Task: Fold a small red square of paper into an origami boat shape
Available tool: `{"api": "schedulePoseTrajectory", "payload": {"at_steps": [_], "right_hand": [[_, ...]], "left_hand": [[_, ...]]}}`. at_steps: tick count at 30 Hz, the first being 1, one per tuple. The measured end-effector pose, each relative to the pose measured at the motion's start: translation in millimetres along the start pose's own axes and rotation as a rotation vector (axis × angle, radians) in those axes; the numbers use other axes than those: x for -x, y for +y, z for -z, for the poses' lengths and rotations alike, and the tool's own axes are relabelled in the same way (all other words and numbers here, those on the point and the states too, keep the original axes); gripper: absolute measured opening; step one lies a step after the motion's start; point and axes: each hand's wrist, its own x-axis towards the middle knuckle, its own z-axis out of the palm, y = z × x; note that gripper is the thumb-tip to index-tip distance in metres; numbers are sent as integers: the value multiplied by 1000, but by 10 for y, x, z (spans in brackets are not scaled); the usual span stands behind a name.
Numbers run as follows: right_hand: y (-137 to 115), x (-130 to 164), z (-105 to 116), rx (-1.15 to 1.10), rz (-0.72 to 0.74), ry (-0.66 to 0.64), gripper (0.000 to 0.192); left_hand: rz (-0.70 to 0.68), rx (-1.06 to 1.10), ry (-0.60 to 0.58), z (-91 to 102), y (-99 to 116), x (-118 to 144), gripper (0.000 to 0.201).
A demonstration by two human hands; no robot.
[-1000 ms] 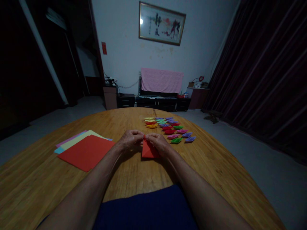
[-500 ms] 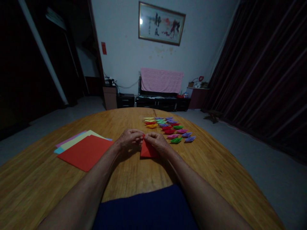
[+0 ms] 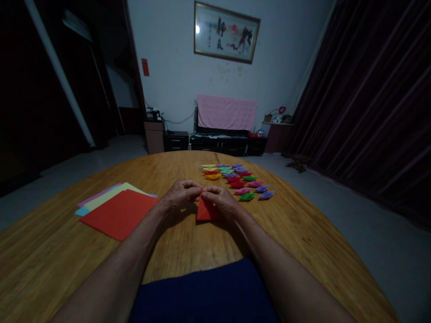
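Left hand (image 3: 182, 195) and right hand (image 3: 220, 200) pinch the half-folded red paper square (image 3: 206, 211); many small folded paper boats (image 3: 239, 181) lie finished beyond, a stack of flat coloured sheets (image 3: 116, 209) unfolded.

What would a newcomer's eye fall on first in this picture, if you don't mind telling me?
First, the two hands meeting at the middle of the round wooden table: the left hand and right hand pinch the top corner of a red folded paper. Just beyond them lie rows of small folded paper boats in many colours. To the left rests a stack of coloured paper sheets, red on top.
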Motion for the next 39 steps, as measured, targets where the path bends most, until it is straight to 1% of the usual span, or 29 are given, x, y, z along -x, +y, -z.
{"api": "schedulePoseTrajectory", "payload": {"at_steps": [4,8,12,17,22,25,27,28,30,34,39], "right_hand": [[-21,-8,4,-1,-27,-6,23],[-52,-7,-4,53,-24,32,17],[-43,-6,-11,83,-19,27,21],[-10,-8,-15,84,5,38,28],[-37,6,-21,102,28,58,26],[-63,10,-32,81,41,93,20],[-68,4,-39,51,34,120,18],[-66,-3,-41,31,29,127,18],[-52,-19,-41,-11,19,130,20],[-23,-40,-29,-83,23,128,22],[-46,-11,-39,-82,14,128,29]], "left_hand": [[7,37,-13,-29,29,36,15],[-31,-61,-33,-9,80,-1,14],[-45,-121,-17,-4,99,-15,13],[-38,-153,6,-16,59,-21,14],[-20,-110,-11,4,78,-11,15],[38,-81,-26,7,82,43,19],[78,-14,2,-4,61,79,19],[115,-23,-28,-12,46,90,18],[128,-28,-59,-30,11,93,17],[82,-5,-95,-58,-43,59,17],[34,4,-96,-57,-82,38,18]]}}
